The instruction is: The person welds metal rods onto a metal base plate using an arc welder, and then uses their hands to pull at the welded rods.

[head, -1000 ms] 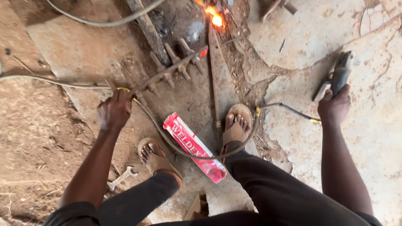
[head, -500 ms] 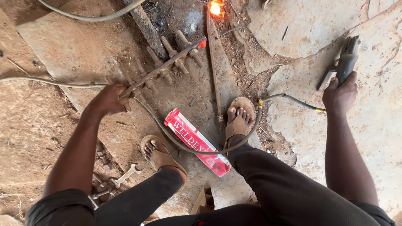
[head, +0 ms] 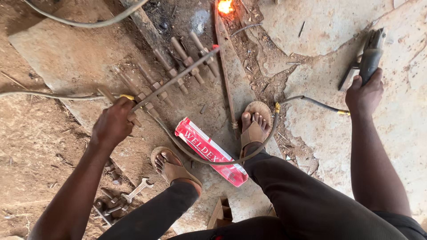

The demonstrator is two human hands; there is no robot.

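The left hand is clenched on the rusty steel rod with welded cross bolts, centre frame. The right hand grasps a grey angle grinder, upper right. Best keep the rod flat, clear of the glowing weld spot

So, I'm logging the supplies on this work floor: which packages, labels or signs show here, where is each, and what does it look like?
Long flat packet: lies slantwise on the stone floor between the two sandalled feet, a cable crossing its near half; rectangular, red with a white band and printed lettering.
Small open cardboard box: at the bottom edge, just before the knees; brown, only partly seen.
No other labels, signs or screens show.
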